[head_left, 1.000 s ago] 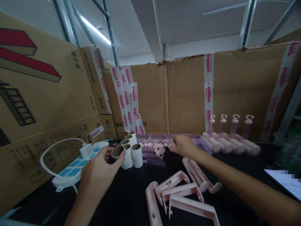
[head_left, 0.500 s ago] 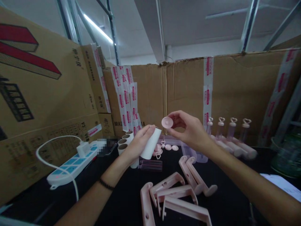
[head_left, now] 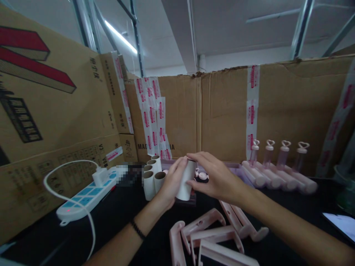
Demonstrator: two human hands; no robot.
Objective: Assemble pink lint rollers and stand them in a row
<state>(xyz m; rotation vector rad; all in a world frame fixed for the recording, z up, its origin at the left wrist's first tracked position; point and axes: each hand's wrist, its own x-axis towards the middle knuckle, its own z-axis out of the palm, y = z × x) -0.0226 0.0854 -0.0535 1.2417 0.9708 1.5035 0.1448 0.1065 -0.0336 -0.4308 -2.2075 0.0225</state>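
A white cardboard tube, slightly tilted, is gripped by my left hand with its fingers wrapped round the side. My right hand meets it from the right, thumb against the wall and fingers over the upper end. The small pink round cap seen earlier does not show; the right fingers may cover it. Behind the hands lie several small pink pieces, partly hidden. Close to the left hand stand several white tubes upright with open tops.
Pink plastic brackets lie in front on the black table. At right, clear tubes with heart-shaped tops stand behind pink cylinders. A power strip with a white cable lies left. Cardboard walls enclose the back and left.
My right hand has come down and left, bringing the pink cap to the tube's upper end, where it is now out of sight. The tube stands more upright in my left hand.
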